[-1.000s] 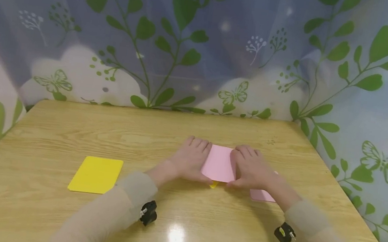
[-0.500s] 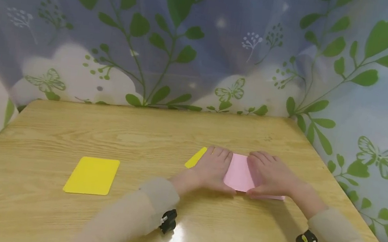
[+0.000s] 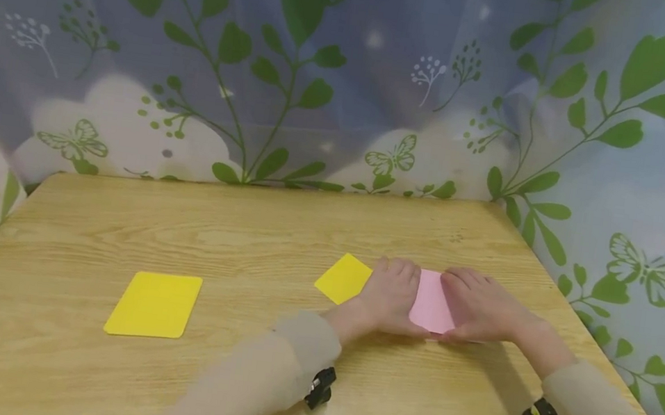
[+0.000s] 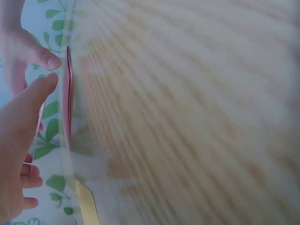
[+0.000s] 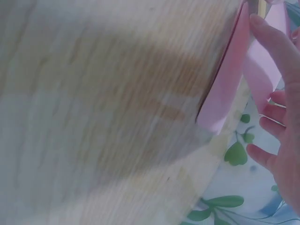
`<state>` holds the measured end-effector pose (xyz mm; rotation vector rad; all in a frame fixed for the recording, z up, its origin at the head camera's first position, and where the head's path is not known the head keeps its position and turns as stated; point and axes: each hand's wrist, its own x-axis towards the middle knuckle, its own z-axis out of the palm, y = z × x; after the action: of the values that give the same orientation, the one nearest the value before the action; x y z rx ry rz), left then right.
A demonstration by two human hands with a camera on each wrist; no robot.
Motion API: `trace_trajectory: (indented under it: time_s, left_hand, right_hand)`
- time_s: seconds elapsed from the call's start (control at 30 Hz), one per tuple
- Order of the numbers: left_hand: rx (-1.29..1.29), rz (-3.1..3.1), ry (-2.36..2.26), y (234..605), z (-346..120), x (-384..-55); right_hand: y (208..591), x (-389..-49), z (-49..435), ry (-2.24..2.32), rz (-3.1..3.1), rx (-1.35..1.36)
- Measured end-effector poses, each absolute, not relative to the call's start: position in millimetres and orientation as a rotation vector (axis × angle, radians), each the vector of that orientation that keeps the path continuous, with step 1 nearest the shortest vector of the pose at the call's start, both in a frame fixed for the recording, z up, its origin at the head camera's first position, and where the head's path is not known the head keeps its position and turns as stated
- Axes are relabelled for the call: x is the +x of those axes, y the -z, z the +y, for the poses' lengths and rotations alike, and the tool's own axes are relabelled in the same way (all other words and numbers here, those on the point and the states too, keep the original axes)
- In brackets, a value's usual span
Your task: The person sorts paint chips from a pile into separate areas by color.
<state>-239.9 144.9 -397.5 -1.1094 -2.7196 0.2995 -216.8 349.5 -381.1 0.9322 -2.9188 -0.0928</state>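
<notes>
A pink card (image 3: 432, 301) is held between my two hands over the right half of the table. My left hand (image 3: 391, 296) grips its left edge, and my right hand (image 3: 486, 308) grips the right one. Under it a short stack of pink cards (image 5: 227, 79) lies on the wood; the right wrist view shows the held card (image 5: 263, 70) apart from this stack. The thumbs nearly meet in the left wrist view, close to the stack's side. A single yellow card (image 3: 343, 279) lies turned cornerwise on the table, partly covered by my left hand.
A pile of yellow cards (image 3: 154, 305) lies at the left of the wooden table (image 3: 254, 225). Behind and to the right hangs a curtain (image 3: 324, 80) with leaves and butterflies. A small black camera (image 3: 320, 388) sits at the left wrist.
Both hands have moved right with the pink card, from above the yellow card to above the pink stack. The yellow card has come into view, mostly uncovered.
</notes>
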Motion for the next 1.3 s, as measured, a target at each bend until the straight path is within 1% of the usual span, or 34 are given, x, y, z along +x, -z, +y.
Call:
trace_trajectory:
  time_s: [0.17, 0.37, 0.53, 1.1, 1.3]
  left_hand:
    - [-1.108, -2.742, -0.316, 401.1, 153.5, -238.5]
    - [-1.108, -2.778, -0.309, 401.8, 165.3, -235.9]
    - [-1.11, -2.828, -0.316, 402.2, 172.7, -231.3]
    - [-1.149, -2.911, -0.156, 409.9, 180.0, -233.7]
    - [-1.16, -2.927, -0.121, 409.0, 183.7, -235.0]
  right_hand:
    - [383.9, -215.5, 357.4, 0.116, -2.873, 0.97]
    - [387.2, -214.2, 367.8, 0.105, -2.911, 0.932]
    - [390.4, -212.4, 375.1, 0.081, -2.915, 0.956]
    - [388.7, -210.4, 384.7, 0.101, -3.032, 0.908]
    - [390.3, -212.1, 388.3, 0.08, -2.994, 0.933]
